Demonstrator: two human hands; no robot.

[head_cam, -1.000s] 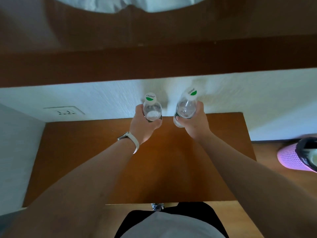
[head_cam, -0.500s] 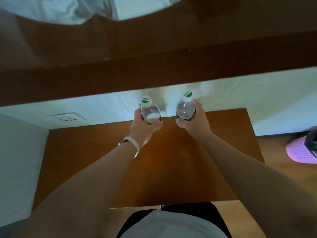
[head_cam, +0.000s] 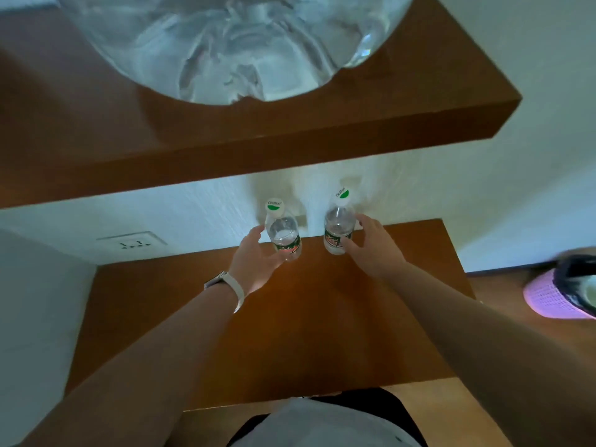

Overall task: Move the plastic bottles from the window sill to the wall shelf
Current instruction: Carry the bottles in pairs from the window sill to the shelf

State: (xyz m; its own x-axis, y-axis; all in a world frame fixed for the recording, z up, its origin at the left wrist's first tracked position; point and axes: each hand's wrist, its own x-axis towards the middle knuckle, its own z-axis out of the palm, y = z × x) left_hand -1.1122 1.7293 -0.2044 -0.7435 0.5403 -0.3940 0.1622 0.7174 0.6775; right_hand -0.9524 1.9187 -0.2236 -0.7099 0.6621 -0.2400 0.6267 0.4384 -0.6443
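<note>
Two small clear plastic bottles with white-and-green caps stand upright at the back of a brown wooden shelf (head_cam: 290, 324), close to the white wall. Beside the left bottle (head_cam: 282, 233) is my left hand (head_cam: 254, 259), its fingers spread loosely around the lower part. A pale watch strap is on that wrist. My right hand (head_cam: 374, 246) is at the right bottle (head_cam: 338, 227), fingers apart, with thumb and fingertips just at its side. Neither hand is closed on its bottle.
A second thick wooden shelf (head_cam: 258, 146) juts out overhead, carrying a large clear water jug (head_cam: 232, 43). A wall socket (head_cam: 132, 241) sits left of the bottles. A pink mesh basket (head_cam: 561, 295) stands on the floor at the right.
Both hands, shut on the bottles before, have loosened and spread their fingers. The bottles now stand on the lower shelf by the wall. The view has tilted up, showing more of the jug.
</note>
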